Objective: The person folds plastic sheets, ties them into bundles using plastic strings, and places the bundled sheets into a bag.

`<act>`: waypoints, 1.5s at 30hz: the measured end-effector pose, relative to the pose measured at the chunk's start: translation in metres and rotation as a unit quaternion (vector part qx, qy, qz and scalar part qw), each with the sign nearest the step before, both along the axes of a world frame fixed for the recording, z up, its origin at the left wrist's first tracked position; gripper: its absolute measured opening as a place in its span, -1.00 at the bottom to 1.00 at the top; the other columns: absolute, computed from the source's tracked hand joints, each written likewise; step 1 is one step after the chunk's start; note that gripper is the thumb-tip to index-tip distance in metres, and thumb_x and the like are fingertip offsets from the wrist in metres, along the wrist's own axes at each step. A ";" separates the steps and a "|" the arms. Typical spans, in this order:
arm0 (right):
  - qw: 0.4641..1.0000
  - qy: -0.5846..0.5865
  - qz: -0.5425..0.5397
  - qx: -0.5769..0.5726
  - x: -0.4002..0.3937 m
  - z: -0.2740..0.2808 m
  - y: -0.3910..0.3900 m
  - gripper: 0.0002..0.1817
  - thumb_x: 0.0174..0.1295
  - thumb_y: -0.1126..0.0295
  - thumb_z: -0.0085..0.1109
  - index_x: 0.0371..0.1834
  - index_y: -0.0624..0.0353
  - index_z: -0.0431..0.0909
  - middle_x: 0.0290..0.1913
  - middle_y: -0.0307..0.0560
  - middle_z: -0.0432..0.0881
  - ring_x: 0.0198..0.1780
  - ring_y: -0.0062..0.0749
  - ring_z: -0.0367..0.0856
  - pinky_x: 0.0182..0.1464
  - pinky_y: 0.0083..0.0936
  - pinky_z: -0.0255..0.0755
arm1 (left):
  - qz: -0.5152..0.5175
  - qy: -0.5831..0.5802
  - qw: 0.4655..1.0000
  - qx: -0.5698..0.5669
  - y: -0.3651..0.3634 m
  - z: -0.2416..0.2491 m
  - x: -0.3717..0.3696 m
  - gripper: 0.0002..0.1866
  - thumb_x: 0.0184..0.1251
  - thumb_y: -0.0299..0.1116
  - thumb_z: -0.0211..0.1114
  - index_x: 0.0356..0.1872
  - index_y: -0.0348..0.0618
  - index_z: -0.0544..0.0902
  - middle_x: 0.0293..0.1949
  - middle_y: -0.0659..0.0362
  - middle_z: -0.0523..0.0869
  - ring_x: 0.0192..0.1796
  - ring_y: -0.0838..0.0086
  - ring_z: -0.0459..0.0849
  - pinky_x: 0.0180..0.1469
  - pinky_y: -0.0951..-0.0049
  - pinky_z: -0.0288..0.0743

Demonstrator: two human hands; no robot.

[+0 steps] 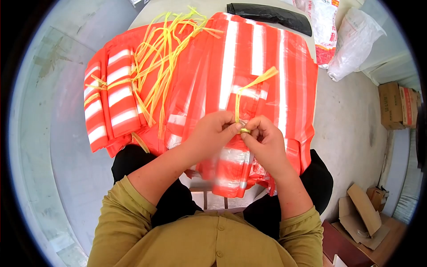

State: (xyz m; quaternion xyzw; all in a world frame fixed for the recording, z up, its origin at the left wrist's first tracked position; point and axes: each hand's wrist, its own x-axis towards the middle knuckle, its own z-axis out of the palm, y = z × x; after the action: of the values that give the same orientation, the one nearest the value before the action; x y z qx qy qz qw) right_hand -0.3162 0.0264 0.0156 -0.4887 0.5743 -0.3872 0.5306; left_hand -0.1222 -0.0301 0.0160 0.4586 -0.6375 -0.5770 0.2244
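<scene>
My left hand [217,128] and my right hand [267,139] meet above my lap, fingers pinched on a yellow plastic tie strip [238,106]. The strip runs up from between my fingertips and its frayed end lies on the sheets beyond. Just under my hands is a narrow folded bundle of red-and-white striped plastic bags [232,174], with the strip around its middle. My fingers partly cover where the strip meets it. Beneath spreads a wide stack of the same striped bags [296,89].
Tied striped bundles [120,100] lie at the left of the stack. Loose yellow strips [162,58] are heaped beside them. A black plastic roll [271,17] rests at the table's far edge. Cardboard boxes [393,107] and a white plastic bag [353,42] are on the right.
</scene>
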 end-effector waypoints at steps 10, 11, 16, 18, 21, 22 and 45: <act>0.857 0.318 0.006 -0.406 0.007 -0.003 -0.006 -0.56 0.03 0.68 0.36 0.04 0.17 0.72 -0.17 -0.05 0.74 -0.18 -0.09 0.71 -0.16 -0.31 0.66 | -0.099 -0.177 0.938 -0.283 0.008 0.010 -0.002 -0.89 0.50 -0.37 0.32 -0.16 -0.18 0.66 -0.24 -0.02 0.73 -0.14 -0.01 0.74 -0.13 0.08 0.61; 0.854 0.317 0.005 -0.411 0.007 -0.004 -0.006 -0.57 0.03 0.69 0.36 0.03 0.18 0.72 -0.16 -0.05 0.73 -0.18 -0.09 0.71 -0.16 -0.32 0.65 | -0.129 -0.198 0.919 -0.314 0.008 0.010 0.000 -0.89 0.48 -0.37 0.33 -0.15 -0.18 0.66 -0.24 -0.01 0.73 -0.14 0.00 0.74 -0.13 0.08 0.62; 0.872 0.301 0.021 -0.384 0.005 -0.006 -0.005 -0.61 0.06 0.69 0.35 0.01 0.21 0.72 -0.14 -0.02 0.71 -0.11 -0.06 0.70 -0.11 -0.25 0.64 | -0.144 -0.174 0.906 -0.357 0.009 0.010 0.005 -0.84 0.40 -0.40 0.41 -0.09 -0.20 0.69 -0.22 0.02 0.74 -0.20 0.05 0.75 -0.17 0.16 0.64; 0.896 0.269 0.013 -0.354 0.006 -0.007 -0.004 -0.63 0.08 0.70 0.34 0.00 0.21 0.73 -0.14 0.00 0.71 -0.10 -0.04 0.70 -0.10 -0.23 0.63 | -0.107 -0.112 0.940 -0.302 0.010 0.009 0.005 -0.84 0.42 -0.43 0.41 -0.07 -0.22 0.71 -0.25 0.06 0.75 -0.26 0.19 0.75 -0.20 0.24 0.62; 0.921 0.223 -0.003 -0.321 0.005 -0.008 -0.003 -0.65 0.14 0.69 0.32 0.01 0.21 0.72 -0.15 0.01 0.70 -0.10 -0.08 0.69 -0.10 -0.25 0.61 | -0.042 -0.051 0.990 -0.128 0.012 0.009 0.003 -0.86 0.47 -0.46 0.39 -0.05 -0.25 0.72 -0.29 0.15 0.75 -0.28 0.45 0.72 -0.21 0.37 0.58; 0.916 0.229 -0.001 -0.330 0.004 -0.008 -0.002 -0.65 0.18 0.69 0.32 0.04 0.21 0.71 -0.16 0.00 0.69 -0.11 -0.14 0.69 -0.12 -0.30 0.60 | -0.019 -0.036 0.998 -0.053 0.013 0.009 0.003 -0.87 0.49 -0.46 0.38 -0.05 -0.27 0.73 -0.31 0.18 0.74 -0.28 0.54 0.70 -0.21 0.41 0.56; 0.990 0.113 0.047 -0.074 -0.027 0.017 0.011 -0.58 0.19 0.79 0.16 0.11 0.23 0.50 -0.16 -0.25 0.47 -0.23 -0.62 0.51 -0.08 -0.59 0.50 | -0.008 -0.143 0.979 -0.142 -0.007 0.009 0.009 -0.85 0.49 -0.41 0.38 -0.26 -0.28 0.68 -0.41 0.14 0.68 -0.33 0.34 0.68 -0.25 0.30 0.52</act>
State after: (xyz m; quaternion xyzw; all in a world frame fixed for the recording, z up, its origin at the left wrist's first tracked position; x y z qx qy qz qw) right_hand -0.3436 0.0369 0.0327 -0.5938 0.5764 -0.3454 0.4426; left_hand -0.1129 -0.0368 0.0254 0.4947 -0.7420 -0.4109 0.1891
